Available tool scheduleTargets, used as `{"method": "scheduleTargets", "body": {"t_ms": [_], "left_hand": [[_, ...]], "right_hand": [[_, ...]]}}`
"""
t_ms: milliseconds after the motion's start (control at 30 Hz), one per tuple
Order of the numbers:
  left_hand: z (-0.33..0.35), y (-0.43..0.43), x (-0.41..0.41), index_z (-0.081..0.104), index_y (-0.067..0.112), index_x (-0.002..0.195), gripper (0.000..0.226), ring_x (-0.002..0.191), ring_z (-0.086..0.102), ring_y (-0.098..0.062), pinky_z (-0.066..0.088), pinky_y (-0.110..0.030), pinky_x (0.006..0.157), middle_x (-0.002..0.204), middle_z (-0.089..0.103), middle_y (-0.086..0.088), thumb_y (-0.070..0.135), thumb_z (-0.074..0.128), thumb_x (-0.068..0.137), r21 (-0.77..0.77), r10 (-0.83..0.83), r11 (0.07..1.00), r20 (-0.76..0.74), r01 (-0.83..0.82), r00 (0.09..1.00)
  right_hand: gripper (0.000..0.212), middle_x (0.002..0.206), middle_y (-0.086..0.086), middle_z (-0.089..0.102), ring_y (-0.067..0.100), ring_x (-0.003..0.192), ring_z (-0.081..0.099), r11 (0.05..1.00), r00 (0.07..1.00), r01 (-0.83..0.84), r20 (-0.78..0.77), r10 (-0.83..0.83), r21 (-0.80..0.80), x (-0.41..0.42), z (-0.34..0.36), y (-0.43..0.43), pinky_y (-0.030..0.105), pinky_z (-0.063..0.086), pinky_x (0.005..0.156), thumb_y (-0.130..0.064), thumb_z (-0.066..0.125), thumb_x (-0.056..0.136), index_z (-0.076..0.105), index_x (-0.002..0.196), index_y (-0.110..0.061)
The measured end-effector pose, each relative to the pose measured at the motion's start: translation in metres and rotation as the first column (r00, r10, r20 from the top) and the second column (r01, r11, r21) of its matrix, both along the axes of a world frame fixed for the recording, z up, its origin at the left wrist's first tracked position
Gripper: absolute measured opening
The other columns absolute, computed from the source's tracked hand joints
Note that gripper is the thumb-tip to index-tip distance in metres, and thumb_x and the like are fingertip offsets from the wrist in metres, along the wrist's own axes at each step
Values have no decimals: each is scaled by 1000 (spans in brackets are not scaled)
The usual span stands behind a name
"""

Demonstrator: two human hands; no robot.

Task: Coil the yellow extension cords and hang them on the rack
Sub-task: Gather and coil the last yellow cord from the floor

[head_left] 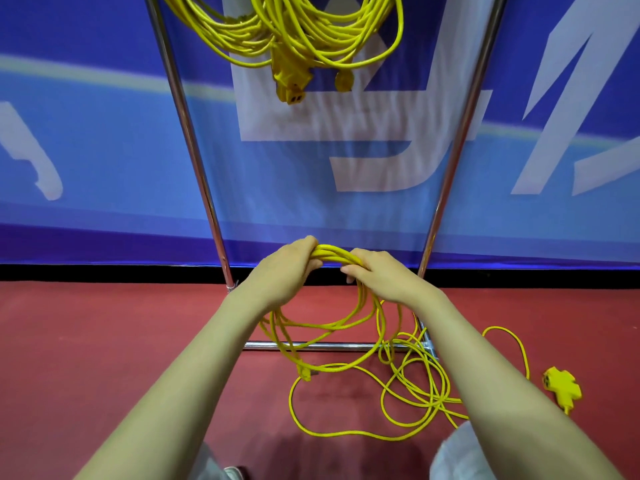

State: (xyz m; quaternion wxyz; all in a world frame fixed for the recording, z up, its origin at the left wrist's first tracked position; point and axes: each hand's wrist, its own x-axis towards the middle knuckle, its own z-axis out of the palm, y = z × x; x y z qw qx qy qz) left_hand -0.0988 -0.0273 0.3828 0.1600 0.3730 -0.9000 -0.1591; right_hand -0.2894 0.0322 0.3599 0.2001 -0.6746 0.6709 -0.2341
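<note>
Gripping a cord coil [337,256] at its top, our left hand [291,268] is curling its fingers round the strands, low in front of the rack [188,133], between its poles. Other coils [284,39] are hanging high on the rack. Our right hand [377,275] is clutching the same bundle just beside the left. Right of the rack's base, loose cord [434,398] is lying on the floor, ending in a socket block [562,384].
</note>
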Motion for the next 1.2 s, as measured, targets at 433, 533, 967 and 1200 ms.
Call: {"method": "scheduleTargets", "body": {"t_ms": [433, 533, 967, 1200], "left_hand": [[4, -2, 12, 57, 9, 104, 15, 51, 39, -10, 34, -22, 52, 72, 60, 3, 19, 61, 93, 623, 32, 735, -426, 268, 904], [7, 0, 15, 55, 10, 111, 18, 53, 41, -9, 36, -20, 53, 93, 68, -8, 22, 49, 99, 748, -7, 586, -378, 310, 926], [4, 4, 17, 52, 14, 128, 29, 65, 63, -20, 52, -28, 60, 109, 68, -12, 21, 42, 101, 795, -42, 500, -373, 342, 927], [-3, -4, 12, 63, 21, 122, 28, 62, 52, -9, 44, -21, 63, 90, 68, -1, 18, 45, 101, 812, 50, 511, -356, 282, 933]], "right_hand": [[11, 79, -8, 63, 17, 78, 60, 998, 997, -68, 22, 68, -5, -18, 10, 6, 33, 45, 73, -32, 53, 95, 56, 90, -23], [13, 83, -9, 64, 13, 80, 58, 997, 997, -71, -10, 71, 17, -18, 5, 6, 36, 45, 78, -33, 54, 95, 59, 94, -21], [10, 95, -5, 67, 15, 93, 59, 984, 984, -150, -82, 158, 96, -10, -2, -1, 38, 47, 85, -28, 53, 94, 61, 98, -25], [11, 99, -6, 66, 15, 96, 58, 988, 983, -134, -117, 142, 71, -10, -7, -5, 41, 47, 89, -29, 55, 92, 61, 101, -29]]}}
